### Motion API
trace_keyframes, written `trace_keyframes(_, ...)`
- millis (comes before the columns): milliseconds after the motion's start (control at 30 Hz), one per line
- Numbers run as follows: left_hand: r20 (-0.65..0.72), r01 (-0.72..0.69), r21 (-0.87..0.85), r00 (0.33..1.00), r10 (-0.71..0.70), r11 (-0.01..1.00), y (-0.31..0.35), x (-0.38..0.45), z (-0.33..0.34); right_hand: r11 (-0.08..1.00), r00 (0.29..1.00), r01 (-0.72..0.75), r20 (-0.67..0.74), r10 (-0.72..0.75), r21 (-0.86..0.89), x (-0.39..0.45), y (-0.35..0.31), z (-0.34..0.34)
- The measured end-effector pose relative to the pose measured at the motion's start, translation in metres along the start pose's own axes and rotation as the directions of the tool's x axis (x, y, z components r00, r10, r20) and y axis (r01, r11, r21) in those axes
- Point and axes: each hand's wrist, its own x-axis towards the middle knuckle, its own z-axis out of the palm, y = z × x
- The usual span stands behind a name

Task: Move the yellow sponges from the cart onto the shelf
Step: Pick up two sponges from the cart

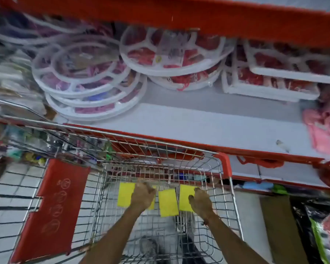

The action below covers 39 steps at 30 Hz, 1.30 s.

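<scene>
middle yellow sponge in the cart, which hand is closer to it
About even, perhaps the left. The left hand lies on the leftmost sponge, beside the middle sponge; the right hand lies on the rightmost sponge.

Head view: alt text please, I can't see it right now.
Both hands reach into a wire cart: left hand and right hand each rest on a yellow sponge, a third sponge between them. A white shelf lies beyond.

Left hand (143, 195) covers part of the leftmost sponge (125, 195).
</scene>
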Motion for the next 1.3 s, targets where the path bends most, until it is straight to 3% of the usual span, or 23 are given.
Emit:
trace_keyframes(67, 0.183, 0.099, 0.065, 0.977, -0.11, 0.993, -0.012, 0.018, 0.025, 0.992, 0.992, -0.117, 0.047, 0.115, 0.037, 0.019, 0.011, 0.01)
trace_keyframes(133, 0.252, 0.207, 0.027, 0.945, -0.207, 0.978, -0.023, 0.032, 0.051, 0.978, 0.978, -0.2, 0.075, 0.195, 0.062, 0.033, 0.02, 0.019)
trace_keyframes(300, 0.2, 0.269, 0.045, 0.941, -0.272, 0.962, -0.018, 0.051, 0.087, 0.963, 0.96, -0.265, 0.107, 0.259, 0.045, 0.057, 0.024, 0.035)
trace_keyframes(533, 0.141, 0.49, -0.045, 0.866, -0.48, 0.871, -0.005, 0.059, 0.108, 0.958, 0.96, -0.28, 0.044, 0.277, 0.067, 0.064, 0.021, 0.046)
trace_keyframes(633, 0.15, 0.522, -0.148, 0.851, -0.503, 0.84, -0.011, 0.057, 0.101, 0.963, 0.966, -0.256, 0.038, 0.254, 0.086, 0.06, 0.02, 0.041)
trace_keyframes(767, 0.125, 0.465, -0.248, 0.885, -0.448, 0.85, -0.007, 0.048, 0.076, 0.968, 0.979, -0.196, 0.088, 0.184, 0.156, 0.052, 0.016, 0.029)
trace_keyframes(933, 0.065, 0.363, -0.404, 0.927, -0.37, 0.84, 0.006, 0.025, 0.034, 0.949, 0.99, -0.14, 0.052, 0.13, 0.283, 0.032, 0.005, -0.004)
trace_keyframes(1100, 0.089, 0.222, -0.557, 0.974, -0.209, 0.8, 0.013, 0.008, -0.015, 0.844, 0.999, -0.038, 0.018, 0.033, 0.535, -0.002, -0.013, -0.056)
trace_keyframes(1300, 0.017, 0.024, -0.68, 1.0, -0.017, 0.733, 0.068, -0.043, -0.093, 0.706, 0.989, 0.118, -0.022, -0.144, 0.698, -0.049, -0.043, -0.129)
